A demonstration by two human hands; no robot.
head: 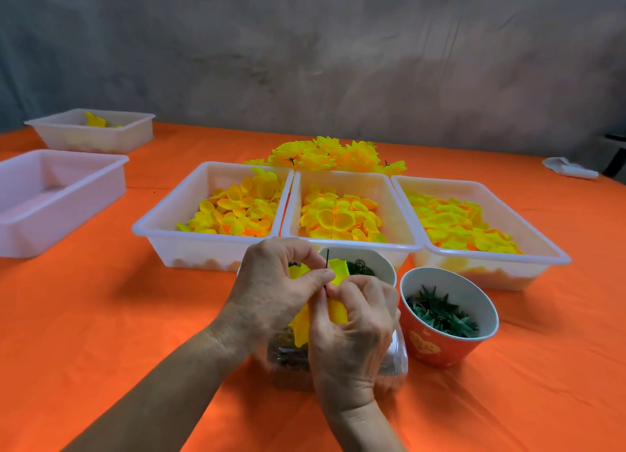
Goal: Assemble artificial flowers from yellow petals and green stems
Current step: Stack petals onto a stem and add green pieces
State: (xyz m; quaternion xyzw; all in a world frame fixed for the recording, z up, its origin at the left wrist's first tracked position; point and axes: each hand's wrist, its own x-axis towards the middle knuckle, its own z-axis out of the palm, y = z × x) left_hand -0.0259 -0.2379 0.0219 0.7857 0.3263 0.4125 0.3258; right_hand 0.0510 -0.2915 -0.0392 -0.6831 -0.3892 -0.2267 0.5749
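My left hand (271, 289) and my right hand (355, 333) meet in front of me over the orange table. Both pinch a thin dark green stem (327, 260) that sticks up between the fingertips. Yellow petals (338, 269) sit on that stem, and more yellow petal (301, 326) hangs below between the palms. Three white trays (159, 229) (404, 245) (555, 258) of loose yellow petals stand side by side behind my hands. A pile of finished yellow flowers (325, 155) lies behind the trays.
A red paper cup (440, 345) with green leaf parts stands right of my hands. A white cup (382, 265) with dark green pieces is partly hidden behind them. A clear bag (396, 360) lies under my hands. Two more white trays (64, 211) (98, 140) stand at the far left.
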